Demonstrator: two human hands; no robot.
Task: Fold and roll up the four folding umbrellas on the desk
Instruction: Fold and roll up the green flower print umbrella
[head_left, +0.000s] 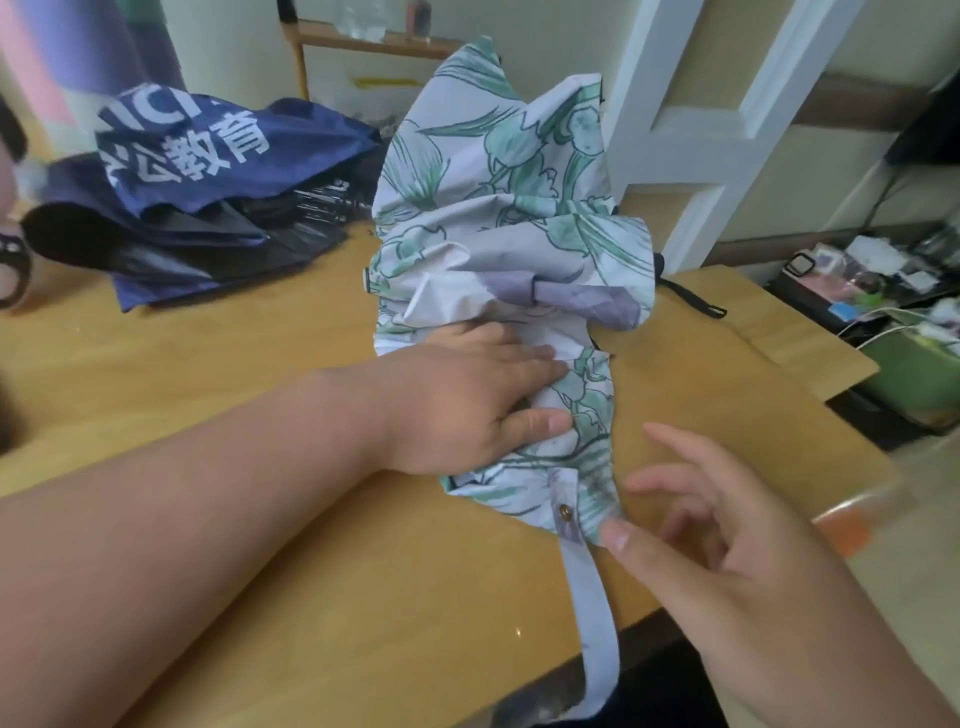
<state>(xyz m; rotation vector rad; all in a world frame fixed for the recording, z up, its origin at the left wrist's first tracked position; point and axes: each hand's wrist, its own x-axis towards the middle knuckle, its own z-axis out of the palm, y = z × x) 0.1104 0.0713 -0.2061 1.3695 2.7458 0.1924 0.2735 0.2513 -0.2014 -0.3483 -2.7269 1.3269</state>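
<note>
The floral umbrella (519, 218) lies loosely bunched in the middle of the desk (208, 338), not yet rolled. The left hand (457, 405) grips its lower part, with the thumb and fingers curled on the fabric. The right hand (727, 545) is open near the front edge of the desk, fingers spread, and its thumb touches the cloth beside the strap (597, 623), which hangs over that edge. A blue umbrella (208, 156) lies at the far left of the desk.
</note>
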